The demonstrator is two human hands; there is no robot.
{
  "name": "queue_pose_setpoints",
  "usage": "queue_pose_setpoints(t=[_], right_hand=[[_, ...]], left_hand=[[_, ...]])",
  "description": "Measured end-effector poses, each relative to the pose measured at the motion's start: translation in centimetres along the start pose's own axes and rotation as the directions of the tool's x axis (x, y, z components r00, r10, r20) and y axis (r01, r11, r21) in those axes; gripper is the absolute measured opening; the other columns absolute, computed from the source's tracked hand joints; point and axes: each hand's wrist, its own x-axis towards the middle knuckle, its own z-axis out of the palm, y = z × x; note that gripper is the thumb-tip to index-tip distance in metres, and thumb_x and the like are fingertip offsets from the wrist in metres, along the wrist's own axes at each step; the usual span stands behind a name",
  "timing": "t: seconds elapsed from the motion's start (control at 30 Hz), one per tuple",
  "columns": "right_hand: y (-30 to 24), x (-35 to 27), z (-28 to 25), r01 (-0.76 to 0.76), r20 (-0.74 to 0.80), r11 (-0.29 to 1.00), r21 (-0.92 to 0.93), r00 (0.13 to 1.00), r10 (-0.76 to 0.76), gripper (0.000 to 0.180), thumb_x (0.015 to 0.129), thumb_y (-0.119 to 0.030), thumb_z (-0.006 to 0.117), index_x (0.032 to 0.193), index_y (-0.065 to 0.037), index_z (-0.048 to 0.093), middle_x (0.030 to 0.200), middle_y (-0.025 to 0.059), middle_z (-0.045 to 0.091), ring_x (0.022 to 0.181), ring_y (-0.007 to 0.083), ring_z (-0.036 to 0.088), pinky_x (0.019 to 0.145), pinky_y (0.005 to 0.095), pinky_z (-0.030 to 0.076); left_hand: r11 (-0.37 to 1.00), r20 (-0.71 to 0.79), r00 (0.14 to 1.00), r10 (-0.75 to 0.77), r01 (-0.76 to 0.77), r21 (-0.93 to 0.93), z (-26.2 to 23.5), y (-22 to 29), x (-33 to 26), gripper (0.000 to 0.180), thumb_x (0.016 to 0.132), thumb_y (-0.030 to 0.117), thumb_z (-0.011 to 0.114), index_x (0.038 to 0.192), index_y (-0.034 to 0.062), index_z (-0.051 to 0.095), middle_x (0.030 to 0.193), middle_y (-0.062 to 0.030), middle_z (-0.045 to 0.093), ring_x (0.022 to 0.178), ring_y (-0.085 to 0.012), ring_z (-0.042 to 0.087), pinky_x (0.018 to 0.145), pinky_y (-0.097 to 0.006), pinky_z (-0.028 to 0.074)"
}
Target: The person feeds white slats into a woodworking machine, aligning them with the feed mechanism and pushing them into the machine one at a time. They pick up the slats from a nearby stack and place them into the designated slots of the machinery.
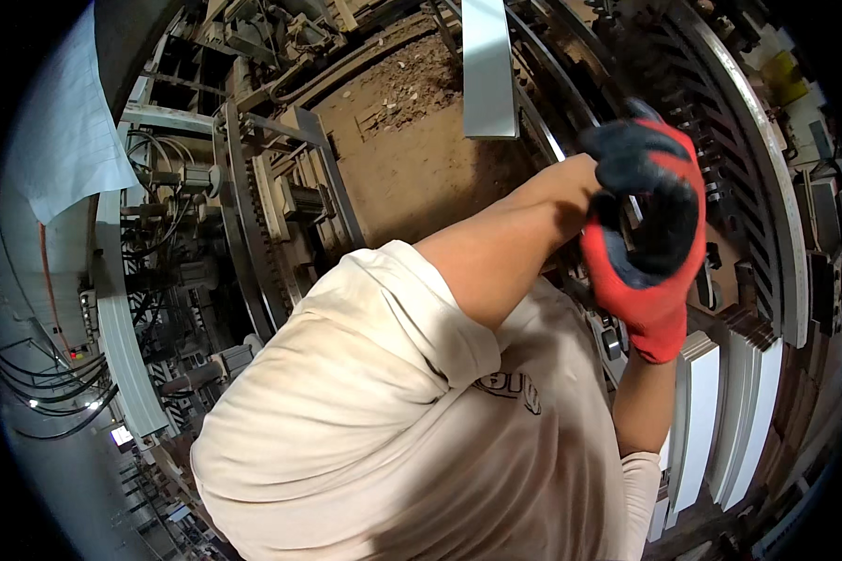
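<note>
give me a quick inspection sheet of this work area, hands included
surface: dusty brown machine bed with debris at its far end
job's things: pale grey flat panel lies on the bed, untouched; nothing clearly seen in the hands
clutter: white panels stacked upright at lower right
grippers: right hand in a red and black glove, raised; left hand, also gloved, pressed against it; what they grip is hidden
cables: black cables looped at far left
surroundings: metal rails and toothed tracks beside the bed; a cream shirt fills the foreground
</note>
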Motion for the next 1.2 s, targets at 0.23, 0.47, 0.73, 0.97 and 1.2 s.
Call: queue_pose_setpoints(t=[0.23, 0.47, 0.73, 0.97, 1.2], right_hand=[[-0.7, -2.5, -0.7, -0.168, -0.005, 0.985, 0.032, 0.986, 0.168, 0.032, 0.071, 0.009, 0.057, 0.102, 0.001, 0.06, 0.108, 0.0152, 0.062, 0.106, 0.0273, 0.059, 0.099, 0.037, 0.042], [1.2, -2.9, -0.3, -0.348, -0.045, 0.594, 0.725, 0.836, 0.546, 0.024, 0.089, -0.005, 0.063, 0.112, 0.001, 0.059, 0.1, 0.0083, 0.064, 0.092, 0.0159, 0.062, 0.086, 0.0268, 0.047], [2.8, -6.9, -1.1, -0.341, -0.082, 0.603, 0.721, 0.823, 0.563, 0.024, 0.093, -0.012, 0.061, 0.114, 0.0, 0.06, 0.102, 0.0071, 0.064, 0.097, 0.0166, 0.061, 0.089, 0.0305, 0.049], [1.0, -19.1, -7.2, -0.574, -0.384, 0.601, -0.556, 0.819, 0.427, 0.056, 0.077, -0.03, 0.075, 0.125, -0.007, 0.057, 0.121, 0.0178, 0.059, 0.112, 0.035, 0.056, 0.099, 0.044, 0.043], [-6.2, -35.5, -22.6, -0.643, -0.617, -0.219, -0.734, 0.498, 0.609, 0.086, 0.065, -0.025, 0.082, 0.141, -0.013, 0.045, 0.141, 0.0154, 0.047, 0.129, 0.0343, 0.046, 0.111, 0.0507, 0.03]], left_hand=[[0.759, -0.243, 0.97, -0.017, -0.146, -0.635, -5.7, 5.4, -9.3, 0.033, 0.093, 0.033, 0.053, 0.106, 0.0079, 0.07, 0.104, -0.0075, 0.071, 0.099, -0.0237, 0.067, 0.086, -0.039, 0.053], [0.663, -0.117, 0.981, -0.158, 0.018, -0.748, -2.1, 1.8, -8.7, 0.029, 0.09, 0.021, 0.052, 0.115, 0.0126, 0.065, 0.109, -0.0056, 0.067, 0.103, -0.0175, 0.062, 0.092, -0.033, 0.049], [0.985, -0.223, 0.975, 0.022, 0.016, 0.17, 4.3, -3.0, 4.6, 0.071, 0.078, 0.06, 0.067, 0.132, 0.0145, 0.059, 0.12, -0.0139, 0.066, 0.111, -0.0327, 0.063, 0.095, -0.044, 0.049], [0.965, -0.198, 0.98, 0.031, 0.023, 0.261, 3.7, -3.5, 4.5, 0.065, 0.084, 0.057, 0.064, 0.135, 0.0166, 0.056, 0.126, -0.0118, 0.063, 0.115, -0.0303, 0.06, 0.096, -0.04, 0.048], [0.95, -0.193, 0.981, 0.001, 0.059, 0.308, 3.9, -2.8, 4.2, 0.067, 0.083, 0.059, 0.063, 0.135, 0.016, 0.056, 0.13, -0.0102, 0.061, 0.118, -0.0284, 0.059, 0.097, -0.037, 0.047]])
